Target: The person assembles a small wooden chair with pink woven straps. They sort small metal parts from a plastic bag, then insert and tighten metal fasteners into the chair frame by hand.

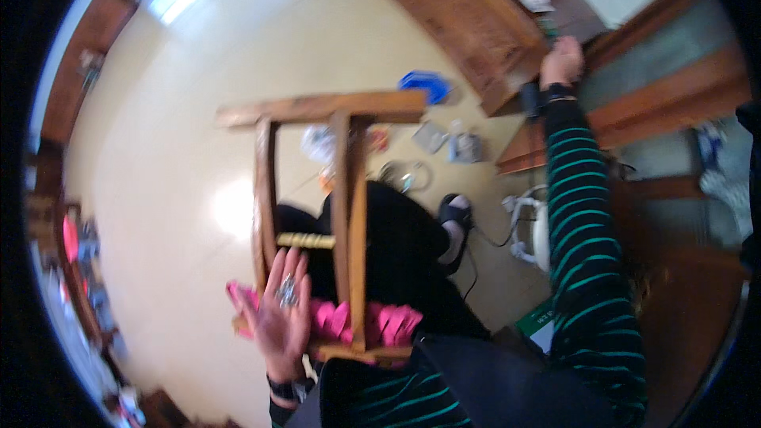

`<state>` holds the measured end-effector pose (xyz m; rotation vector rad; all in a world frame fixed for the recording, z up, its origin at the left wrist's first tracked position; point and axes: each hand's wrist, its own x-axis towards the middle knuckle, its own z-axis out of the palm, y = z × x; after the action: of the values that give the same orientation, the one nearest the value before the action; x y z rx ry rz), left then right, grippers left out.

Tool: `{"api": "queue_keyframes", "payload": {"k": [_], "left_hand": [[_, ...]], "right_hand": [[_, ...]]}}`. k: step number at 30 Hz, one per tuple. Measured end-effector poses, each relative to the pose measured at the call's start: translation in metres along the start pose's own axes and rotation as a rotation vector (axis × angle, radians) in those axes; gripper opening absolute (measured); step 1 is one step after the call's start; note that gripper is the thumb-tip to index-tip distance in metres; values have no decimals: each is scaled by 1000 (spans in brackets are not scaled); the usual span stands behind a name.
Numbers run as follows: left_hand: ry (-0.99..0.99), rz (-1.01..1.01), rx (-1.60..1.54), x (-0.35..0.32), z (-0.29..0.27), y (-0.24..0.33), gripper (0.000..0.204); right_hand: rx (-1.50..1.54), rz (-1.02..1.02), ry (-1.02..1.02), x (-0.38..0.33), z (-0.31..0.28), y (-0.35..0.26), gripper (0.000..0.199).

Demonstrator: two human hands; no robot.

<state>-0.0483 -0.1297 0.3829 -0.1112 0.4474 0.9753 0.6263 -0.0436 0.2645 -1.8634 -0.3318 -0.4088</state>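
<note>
My left hand [284, 329] is palm up with its fingers stretched out. A small heap of silvery metal pieces [287, 292] lies on it, too small to name exactly. Right behind this hand a wooden stool-like frame [357, 254] rests over my lap. Pink cloth [341, 322] is wrapped around its near rail, and a pale yellow strip [305, 240] crosses between its legs. Far to the right, my right hand [563, 62] reaches to the end of a wooden cabinet, its fingers curled and partly hidden. A small green thing [548, 28] shows just beyond them.
The wooden cabinet [468, 20] fills the far right, with a white packet [533, 1] on top. On the tiled floor lie a blue tray [425, 85], a clear plastic bag [319, 143] and a grey box-like pack [465, 147]. A white appliance with a cord [541, 234] stands below my right arm.
</note>
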Motion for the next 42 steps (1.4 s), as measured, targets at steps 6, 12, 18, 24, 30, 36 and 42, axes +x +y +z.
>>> {"api": "queue_keyframes", "payload": {"k": [6, 12, 18, 24, 30, 36, 42], "left_hand": [[-60, -10, 19, -1, -3, 2, 89], [-93, -20, 48, 0, 1, 3, 91], [-131, -7, 90, 0, -1, 2, 92], [-152, 2, 101, -5, -1, 1, 93], [-178, 9, 59, -9, -2, 1, 96], [-237, 69, 75, -11, -7, 1, 75], [-324, 67, 51, -11, -10, 2, 59]], "right_hand": [[2, -9, -166, 2, -3, 4, 34], [-180, 188, -197, -24, -27, -37, 61], [247, 49, -271, -127, -57, -92, 55], [434, 6, -1120, -263, -168, -168, 38], [383, -675, -1727, -322, -269, -253, 41], [151, -930, -1866, -364, -290, -285, 62], [-8, -1246, -1734, -396, -288, -289, 45]]}}
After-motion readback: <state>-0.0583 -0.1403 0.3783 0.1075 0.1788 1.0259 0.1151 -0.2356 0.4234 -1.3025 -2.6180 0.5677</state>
